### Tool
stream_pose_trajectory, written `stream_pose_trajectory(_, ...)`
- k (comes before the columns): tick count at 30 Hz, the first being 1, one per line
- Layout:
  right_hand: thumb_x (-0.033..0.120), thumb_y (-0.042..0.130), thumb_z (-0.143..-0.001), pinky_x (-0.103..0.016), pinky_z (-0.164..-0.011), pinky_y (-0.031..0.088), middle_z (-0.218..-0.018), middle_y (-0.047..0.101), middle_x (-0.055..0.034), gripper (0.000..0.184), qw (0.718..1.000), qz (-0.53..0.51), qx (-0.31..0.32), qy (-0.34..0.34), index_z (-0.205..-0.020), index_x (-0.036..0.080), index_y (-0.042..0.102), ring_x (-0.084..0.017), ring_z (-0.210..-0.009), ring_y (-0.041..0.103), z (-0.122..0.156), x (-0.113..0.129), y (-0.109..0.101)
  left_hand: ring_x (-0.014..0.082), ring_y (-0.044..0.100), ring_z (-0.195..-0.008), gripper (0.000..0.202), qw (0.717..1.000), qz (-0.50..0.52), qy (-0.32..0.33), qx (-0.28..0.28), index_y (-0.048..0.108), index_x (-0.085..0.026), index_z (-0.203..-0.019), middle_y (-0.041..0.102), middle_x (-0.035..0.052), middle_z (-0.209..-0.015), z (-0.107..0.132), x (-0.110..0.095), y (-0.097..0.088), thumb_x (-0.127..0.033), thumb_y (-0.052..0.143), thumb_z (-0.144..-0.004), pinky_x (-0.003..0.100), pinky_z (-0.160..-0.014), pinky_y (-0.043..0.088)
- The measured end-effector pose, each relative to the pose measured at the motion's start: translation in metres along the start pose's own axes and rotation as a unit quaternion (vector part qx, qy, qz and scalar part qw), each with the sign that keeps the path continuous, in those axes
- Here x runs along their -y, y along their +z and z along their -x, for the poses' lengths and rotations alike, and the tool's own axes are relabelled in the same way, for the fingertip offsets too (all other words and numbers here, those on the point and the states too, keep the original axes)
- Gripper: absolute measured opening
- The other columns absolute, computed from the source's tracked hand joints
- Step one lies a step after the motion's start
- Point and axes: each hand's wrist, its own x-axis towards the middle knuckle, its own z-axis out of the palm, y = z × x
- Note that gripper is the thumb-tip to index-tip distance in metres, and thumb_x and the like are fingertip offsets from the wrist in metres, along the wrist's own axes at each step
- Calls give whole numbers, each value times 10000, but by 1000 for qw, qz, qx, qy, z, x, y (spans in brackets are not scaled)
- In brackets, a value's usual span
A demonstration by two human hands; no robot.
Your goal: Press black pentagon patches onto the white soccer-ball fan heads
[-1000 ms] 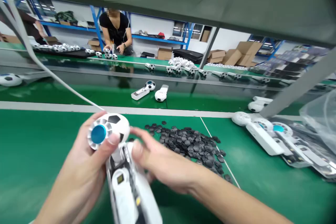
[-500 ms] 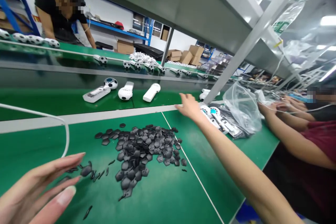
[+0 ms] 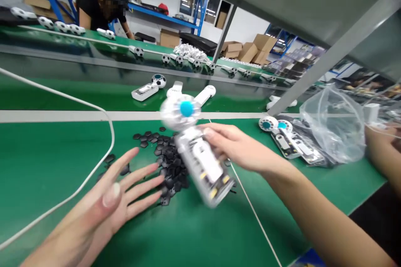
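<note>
In the head view my right hand [image 3: 236, 146] grips a white handheld device [image 3: 205, 164] at its upper handle, thumb on top. The device has a round head with a blue centre and an open handle showing inner parts; it is held tilted above the green table and is slightly blurred. My left hand [image 3: 115, 204] is open, fingers spread, holding nothing, with its fingertips close to a pile of small black pentagon pieces [image 3: 171, 158]. The device hides part of that pile.
Several similar devices [image 3: 282, 139] lie by a clear plastic bag [image 3: 333, 123] at right. More football-patterned ones [image 3: 145, 91] rest on the green belt [image 3: 78, 98] behind the table. A white cable [image 3: 111, 133] crosses at left. A metal post [image 3: 313, 58] slants at right. Other people work nearby.
My right hand was empty over the belt edge and now holds a device nearer to me. My left hand has moved right and spread its fingers. The view has shifted.
</note>
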Motion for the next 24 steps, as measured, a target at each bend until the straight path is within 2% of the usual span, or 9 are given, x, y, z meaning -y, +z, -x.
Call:
stream_pose_trajectory(1, 600, 384, -1040, -250, -607, 540, -853, 759, -45, 496, 995, -39, 82, -44, -1155, 201, 656, -156, -688, 708, -2, 14, 8, 384, 693, -1058, 1006, 999, 40, -19, -9, 425, -364, -1454, 697, 95, -1232, 2, -3, 4, -671, 872, -607, 453, -803, 673)
stream_pose_trajectory(2, 552, 392, -1051, -244, -615, 524, -828, 757, -40, 455, 990, -14, 112, -81, -1067, 195, 675, -150, -685, 705, -4, 23, 14, 354, 721, -921, 960, 997, 68, -34, -21, 472, -365, -1420, 725, 91, -1138, 4, -7, 7, -656, 887, -605, 438, -722, 678)
stream_pose_trajectory(5, 355, 578, -1000, -254, -641, 425, -808, 738, -14, 247, 975, 181, 61, -117, -846, 199, 692, -153, -715, 664, -20, 25, 22, 218, 636, -566, 612, 992, 94, -74, -47, 688, -277, -1116, 686, 45, -731, 9, -20, 6, -551, 916, -618, 280, -488, 585)
stream_pose_trajectory(8, 229, 718, -887, -278, -635, 333, -845, 726, -27, 91, 962, 255, 45, -86, -801, 205, 701, -197, -772, 634, -34, 6, 25, 185, 619, -549, 573, 991, 53, -119, -38, 706, -220, -1013, 646, 24, -678, 8, -26, 2, -496, 948, -573, 215, -460, 531)
stream_pose_trajectory(14, 152, 695, -870, -278, -573, 321, -733, 687, -18, 183, 965, 243, 53, -79, -698, 193, 645, -183, -692, 603, -39, -2, 26, 219, 695, -694, 746, 997, -22, -43, 57, 519, -283, -1338, 690, 49, -798, -1, -24, -6, -509, 876, -723, 252, -626, 626)
stream_pose_trajectory(16, 231, 687, -901, -263, -551, 392, -694, 687, -7, 182, 980, 169, 52, -94, -727, 194, 652, -163, -643, 614, -37, 12, 27, 209, 696, -719, 705, 999, -20, -10, 46, 519, -292, -1312, 696, 45, -890, -2, -26, -6, -461, 881, -731, 270, -670, 643)
stream_pose_trajectory(18, 287, 743, -865, -244, -544, 479, -678, 694, 9, 144, 991, -8, 69, -118, -775, 194, 681, -142, -603, 634, -35, 30, 33, 218, 709, -773, 648, 999, -28, 22, 17, 533, -280, -1258, 696, 51, -999, -3, -30, -7, -454, 873, -734, 256, -668, 640)
stream_pose_trajectory(21, 226, 799, -805, -198, -546, 551, -670, 697, 41, 81, 937, -297, 114, -144, -845, 195, 736, -94, -555, 638, -32, 58, 53, 186, 697, -778, 592, 993, -73, 90, -6, 549, -256, -1185, 682, 35, -1009, -4, -36, -11, -482, 864, -738, 184, -644, 597)
stream_pose_trajectory(24, 126, 741, -839, -150, -566, 574, -688, 710, 29, 39, 895, -405, 143, -124, -829, 163, 746, -67, -584, 657, -31, 80, 78, 151, 669, -725, 560, 984, -109, 137, -15, 554, -262, -1192, 660, 13, -947, -4, -40, -18, -509, 833, -774, 174, -651, 585)
